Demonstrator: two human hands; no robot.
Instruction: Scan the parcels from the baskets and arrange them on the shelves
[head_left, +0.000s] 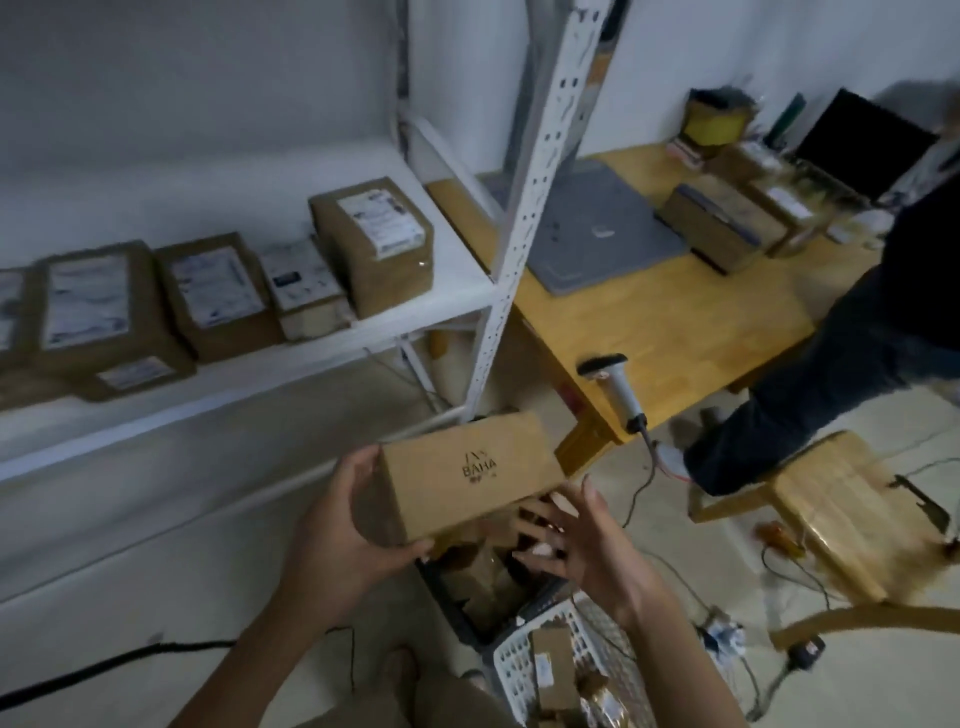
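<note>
Head view: on the white shelf (260, 382), a row of labelled parcels (213, 301) runs from the left edge toward the right post, the rightmost one set further back. Below it, the left hand (337, 525) grips the left end of a brown box (467, 478) printed BAHA, with the thumb under its near edge. The box is held in the air over a dark basket (441, 597). The right hand (582, 540) is spread, fingers straight, just under the box's right end; I cannot tell if it touches. A white basket (511, 670) of parcels sits just beside the dark one. A scanner (618, 387) lies at the near corner of the desk (675, 332), handle overhanging. Another person (831, 364) stands at the desk's right edge, near a stool (841, 514)
</note>
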